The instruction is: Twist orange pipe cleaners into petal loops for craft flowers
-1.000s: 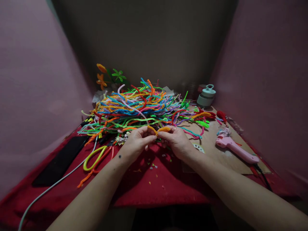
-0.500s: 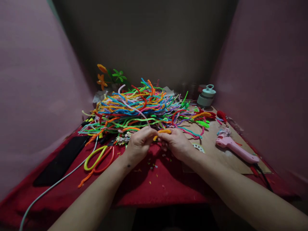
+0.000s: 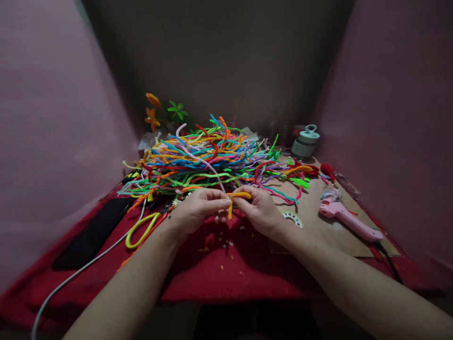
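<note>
My left hand [image 3: 198, 210] and my right hand [image 3: 260, 210] meet above the red cloth [image 3: 226, 269], both pinching a short orange pipe cleaner [image 3: 236, 197]. Part of it lies across my right fingers and one end hangs down between the hands. Just behind them spreads a big tangled heap of pipe cleaners [image 3: 208, 158] in many colours.
Yellow-handled scissors [image 3: 141, 229] and a black flat object [image 3: 94, 231] with a white cable [image 3: 78, 274] lie at the left. A pink glue gun [image 3: 348, 222] rests on a cardboard sheet [image 3: 329, 226] at the right. Grey-green tape rolls [image 3: 304, 144] and pipe-cleaner flowers [image 3: 163, 113] stand at the back.
The orange pipe cleaner has been bent between my fingers; one end now points down. Both hands stayed in nearly the same place.
</note>
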Action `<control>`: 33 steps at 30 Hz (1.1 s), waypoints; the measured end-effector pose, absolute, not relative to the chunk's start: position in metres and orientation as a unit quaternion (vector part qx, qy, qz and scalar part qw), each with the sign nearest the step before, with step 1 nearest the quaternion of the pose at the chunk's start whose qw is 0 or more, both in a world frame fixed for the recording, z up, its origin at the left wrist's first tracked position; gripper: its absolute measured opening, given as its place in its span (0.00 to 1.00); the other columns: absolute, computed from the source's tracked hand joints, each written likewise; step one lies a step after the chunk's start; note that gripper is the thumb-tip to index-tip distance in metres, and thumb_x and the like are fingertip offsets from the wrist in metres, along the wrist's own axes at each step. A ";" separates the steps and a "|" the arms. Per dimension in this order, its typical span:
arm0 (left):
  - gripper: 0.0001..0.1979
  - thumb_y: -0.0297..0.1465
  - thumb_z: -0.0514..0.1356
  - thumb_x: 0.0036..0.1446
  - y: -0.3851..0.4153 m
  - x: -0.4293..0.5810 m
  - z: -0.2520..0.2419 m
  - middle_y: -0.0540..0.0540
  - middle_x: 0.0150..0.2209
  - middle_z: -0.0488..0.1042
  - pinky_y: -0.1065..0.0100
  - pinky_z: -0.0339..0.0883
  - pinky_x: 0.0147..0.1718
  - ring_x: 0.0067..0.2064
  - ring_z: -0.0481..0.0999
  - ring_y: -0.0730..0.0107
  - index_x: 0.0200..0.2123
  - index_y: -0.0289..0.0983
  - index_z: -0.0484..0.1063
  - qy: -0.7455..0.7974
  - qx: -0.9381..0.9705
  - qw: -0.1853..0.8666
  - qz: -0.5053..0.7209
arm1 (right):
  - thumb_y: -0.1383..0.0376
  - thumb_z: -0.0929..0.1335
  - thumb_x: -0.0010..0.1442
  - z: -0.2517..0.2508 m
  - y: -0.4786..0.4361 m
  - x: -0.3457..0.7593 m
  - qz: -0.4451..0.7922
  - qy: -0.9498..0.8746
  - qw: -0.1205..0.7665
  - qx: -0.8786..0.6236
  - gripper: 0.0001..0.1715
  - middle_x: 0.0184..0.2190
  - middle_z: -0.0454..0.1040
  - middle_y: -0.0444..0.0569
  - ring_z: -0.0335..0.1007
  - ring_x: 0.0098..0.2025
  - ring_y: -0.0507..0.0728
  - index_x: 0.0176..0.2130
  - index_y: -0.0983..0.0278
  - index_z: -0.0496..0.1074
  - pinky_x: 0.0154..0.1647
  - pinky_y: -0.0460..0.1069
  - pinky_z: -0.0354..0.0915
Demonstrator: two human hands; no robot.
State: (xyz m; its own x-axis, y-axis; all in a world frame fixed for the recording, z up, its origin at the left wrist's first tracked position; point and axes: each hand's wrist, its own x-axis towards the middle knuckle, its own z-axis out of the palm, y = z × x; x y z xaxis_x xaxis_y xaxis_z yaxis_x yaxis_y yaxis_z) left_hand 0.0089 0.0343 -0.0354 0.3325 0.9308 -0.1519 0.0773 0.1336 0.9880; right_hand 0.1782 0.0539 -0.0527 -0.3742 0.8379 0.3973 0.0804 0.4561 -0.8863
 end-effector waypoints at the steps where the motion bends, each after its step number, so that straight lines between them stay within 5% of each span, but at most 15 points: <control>1: 0.08 0.33 0.62 0.48 0.035 0.008 -0.037 0.50 0.22 0.69 0.74 0.59 0.24 0.22 0.66 0.78 0.27 0.32 0.73 0.453 0.542 0.617 0.347 | 0.70 0.63 0.53 -0.053 0.053 0.179 0.376 -0.741 0.461 -0.310 0.06 0.26 0.71 0.45 0.65 0.29 0.51 0.29 0.65 0.70 0.32 0.46 0.59; 5: 0.08 0.32 0.64 0.46 0.034 0.009 -0.036 0.51 0.20 0.67 0.75 0.56 0.23 0.21 0.63 0.80 0.26 0.32 0.73 0.462 0.543 0.606 0.352 | 0.71 0.63 0.53 -0.055 0.051 0.182 0.286 -0.788 0.470 -0.276 0.06 0.28 0.70 0.48 0.65 0.31 0.52 0.30 0.64 0.69 0.33 0.47 0.59; 9: 0.09 0.34 0.60 0.49 0.031 0.014 -0.033 0.51 0.21 0.67 0.74 0.54 0.21 0.21 0.62 0.79 0.27 0.32 0.71 0.506 0.634 0.470 0.348 | 0.70 0.63 0.54 -0.055 0.049 0.181 0.285 -0.778 0.474 -0.299 0.06 0.27 0.70 0.48 0.65 0.30 0.52 0.30 0.65 0.69 0.33 0.47 0.59; 16: 0.10 0.27 0.51 0.57 0.024 0.027 -0.045 0.47 0.23 0.67 0.66 0.56 0.29 0.27 0.65 0.70 0.25 0.34 0.67 0.436 0.841 -0.209 0.242 | 0.67 0.66 0.46 -0.056 0.053 0.173 0.586 -0.565 0.450 -0.368 0.06 0.15 0.60 0.39 0.52 0.18 0.47 0.21 0.66 0.66 0.18 0.44 0.50; 20: 0.10 0.27 0.50 0.58 0.021 0.029 -0.048 0.47 0.24 0.67 0.63 0.56 0.30 0.28 0.65 0.68 0.26 0.35 0.66 0.375 0.845 -0.324 0.200 | 0.69 0.69 0.39 -0.055 0.056 0.174 0.767 -0.390 0.384 -0.335 0.08 0.13 0.61 0.39 0.50 0.15 0.45 0.18 0.67 0.64 0.13 0.42 0.45; 23: 0.05 0.27 0.53 0.57 0.022 0.027 -0.046 0.47 0.26 0.69 0.65 0.59 0.32 0.29 0.67 0.69 0.29 0.35 0.67 0.412 0.835 -0.204 0.301 | 0.68 0.70 0.39 -0.053 0.061 0.176 0.768 -0.393 0.397 -0.315 0.07 0.16 0.66 0.42 0.55 0.16 0.46 0.21 0.69 0.68 0.13 0.41 0.49; 27: 0.09 0.27 0.57 0.52 0.030 0.020 -0.037 0.48 0.30 0.70 0.72 0.63 0.29 0.30 0.70 0.74 0.39 0.35 0.67 0.500 0.689 0.176 0.494 | 0.66 0.71 0.44 -0.050 0.066 0.182 0.739 -0.441 0.429 -0.275 0.08 0.20 0.70 0.44 0.61 0.18 0.47 0.26 0.68 0.69 0.15 0.43 0.58; 33: 0.12 0.36 0.60 0.50 0.036 0.010 -0.028 0.50 0.21 0.69 0.77 0.58 0.15 0.18 0.65 0.79 0.32 0.32 0.70 0.455 0.464 0.626 0.431 | 0.65 0.69 0.50 -0.045 0.064 0.188 0.699 -0.557 0.406 -0.191 0.07 0.22 0.70 0.43 0.64 0.21 0.47 0.30 0.67 0.70 0.22 0.44 0.61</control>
State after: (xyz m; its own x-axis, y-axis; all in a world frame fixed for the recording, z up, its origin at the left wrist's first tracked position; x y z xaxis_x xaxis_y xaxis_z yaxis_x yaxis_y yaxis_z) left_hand 0.0096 0.0355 -0.0282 0.2151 0.9618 -0.1694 -0.1182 0.1978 0.9731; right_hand 0.1881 0.0637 -0.0454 -0.5968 0.7807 0.1850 -0.3553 -0.0504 -0.9334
